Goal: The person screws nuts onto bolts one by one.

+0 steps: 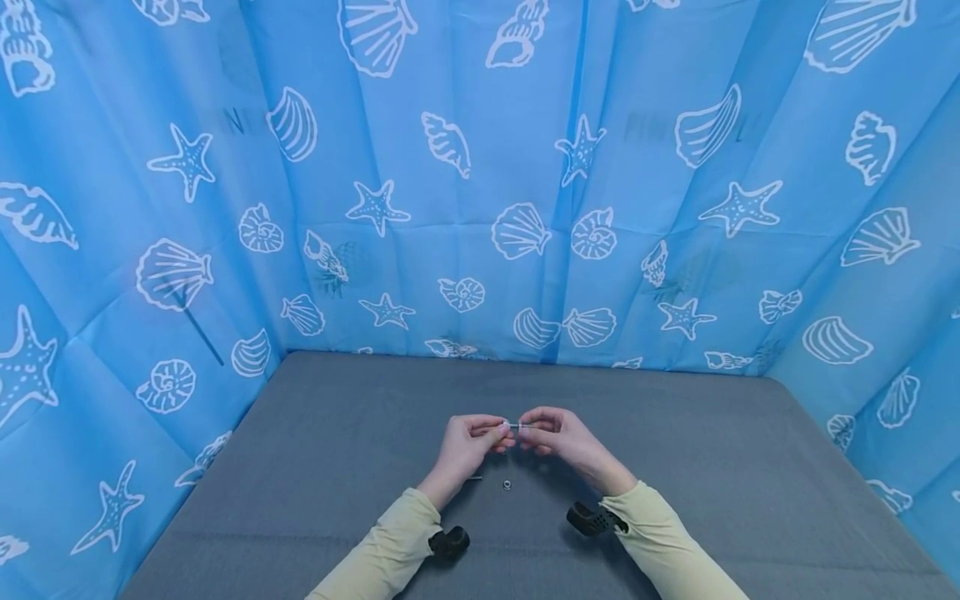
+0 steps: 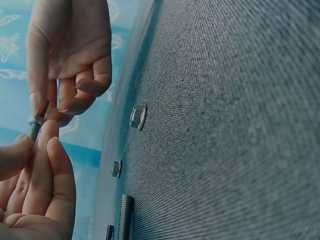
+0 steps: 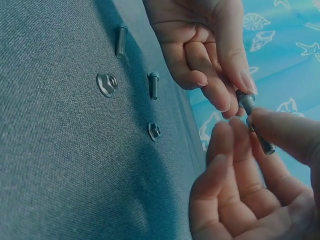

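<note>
Above the grey table, both hands meet on one metal bolt (image 3: 269, 148). My left hand (image 1: 467, 446) pinches the bolt at its head end between thumb and fingers. From the other side, my right hand (image 1: 566, 437) pinches a flange nut (image 2: 36, 120) around the bolt's shank, the nut being mostly covered by fingertips in the right wrist view. The bolt's threaded end sticks out past the right thumb. How far the nut sits along the thread is partly hidden.
On the grey cloth-covered table (image 1: 360, 417) below lie a larger flange nut (image 3: 106, 84), a smaller flange nut (image 3: 154, 132), a longer bolt (image 3: 121, 42) and a shorter bolt (image 3: 154, 86). A blue shell-patterned curtain (image 1: 465, 192) surrounds the table's back and sides.
</note>
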Demonstrator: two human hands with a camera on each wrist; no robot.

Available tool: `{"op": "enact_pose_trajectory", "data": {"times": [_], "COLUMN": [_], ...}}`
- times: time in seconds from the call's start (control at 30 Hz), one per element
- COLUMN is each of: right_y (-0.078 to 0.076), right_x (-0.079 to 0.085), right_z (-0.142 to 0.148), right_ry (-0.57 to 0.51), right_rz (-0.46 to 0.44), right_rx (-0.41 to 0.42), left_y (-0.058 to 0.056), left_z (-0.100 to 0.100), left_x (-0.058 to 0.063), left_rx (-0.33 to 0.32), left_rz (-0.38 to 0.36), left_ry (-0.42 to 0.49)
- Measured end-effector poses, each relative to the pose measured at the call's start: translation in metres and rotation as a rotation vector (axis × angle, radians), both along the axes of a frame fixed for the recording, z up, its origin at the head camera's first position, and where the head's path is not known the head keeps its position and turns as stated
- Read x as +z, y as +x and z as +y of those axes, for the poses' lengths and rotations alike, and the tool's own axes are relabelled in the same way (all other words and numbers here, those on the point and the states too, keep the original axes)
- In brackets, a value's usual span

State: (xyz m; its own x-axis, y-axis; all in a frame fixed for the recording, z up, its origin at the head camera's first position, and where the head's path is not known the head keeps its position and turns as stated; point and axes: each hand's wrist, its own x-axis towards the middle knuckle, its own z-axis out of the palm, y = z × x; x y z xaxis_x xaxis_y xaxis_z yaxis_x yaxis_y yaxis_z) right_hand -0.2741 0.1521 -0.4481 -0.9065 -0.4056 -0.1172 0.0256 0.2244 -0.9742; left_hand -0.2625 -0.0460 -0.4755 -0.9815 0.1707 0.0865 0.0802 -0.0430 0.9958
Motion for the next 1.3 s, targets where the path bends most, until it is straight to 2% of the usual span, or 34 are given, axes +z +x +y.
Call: {"op": "enact_pose_trajectory", "data": {"times": [0.13,0.33,0.47,0.5,0.67,0.77,1.0,1.17,1.3], "right_y": [0.000,0.001,0.008,0.008,0.001,0.001,0.000,0.000,0.001], "right_x": [0.000,0.001,0.010,0.010,0.002,0.002,0.000,-0.002,-0.001], "right_z": [-0.001,-0.001,-0.003,-0.003,-0.002,-0.002,0.000,-0.001,-0.001], "right_ry": [0.006,-0.028,-0.019,-0.014,-0.002,-0.002,-0.002,-0.014,-0.036], "right_rz": [-0.020,-0.008,0.007,0.005,-0.028,-0.042,0.006,-0.031,-0.039], "right_rx": [-0.006,-0.005,0.011,0.010,0.003,-0.006,0.005,0.012,0.001], "left_y": [0.000,0.001,0.002,0.004,0.004,0.001,0.002,0.003,0.003], "left_z": [-0.001,-0.001,0.000,0.000,0.001,0.001,0.001,0.002,0.001], "left_x": [-0.001,0.001,0.001,0.005,0.007,0.004,0.004,0.003,0.003], "left_rx": [-0.007,-0.006,-0.001,-0.004,-0.013,-0.014,-0.006,-0.009,-0.008], "left_rz": [0.020,0.000,-0.015,-0.011,0.007,0.014,0.009,0.034,0.027], "left_ry": [0.005,0.010,0.015,0.017,0.022,0.026,0.015,0.025,0.014]}}
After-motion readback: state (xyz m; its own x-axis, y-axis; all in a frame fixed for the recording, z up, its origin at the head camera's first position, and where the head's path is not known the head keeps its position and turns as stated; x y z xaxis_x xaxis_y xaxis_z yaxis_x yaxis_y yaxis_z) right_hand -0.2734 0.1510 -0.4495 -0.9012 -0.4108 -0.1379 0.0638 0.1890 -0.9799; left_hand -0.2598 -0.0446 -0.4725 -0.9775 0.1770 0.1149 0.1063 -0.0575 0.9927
